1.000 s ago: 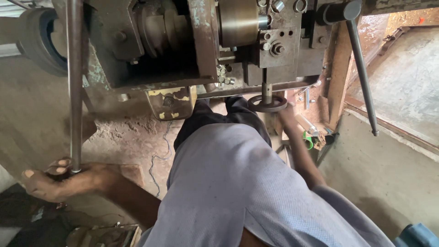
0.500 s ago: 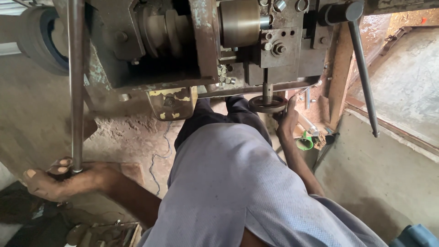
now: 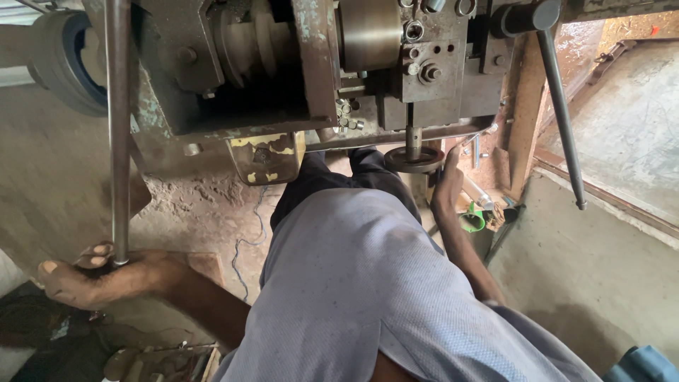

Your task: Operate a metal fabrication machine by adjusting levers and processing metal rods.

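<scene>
The left hand [image 3: 99, 276] closes its grip around the stiff steel lever's [image 3: 117, 134] end at 8 o'clock; the right hand [image 3: 447, 187], fingers spread, touches the heavy handwheel [image 3: 414, 159].

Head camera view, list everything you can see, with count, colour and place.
machine: one, dark grey metal, across the top
long lever rod: one, grey, left, running down to the left hand
round handwheel: one, dark, under the machine, centre
slanted handle bar: one, dark, upper right
green cup: one, green, on the floor, right of centre
shirt: one, light blue-grey, bottom centre
left hand: gripping the rod's lower end
right hand: at the handwheel's rim
</scene>
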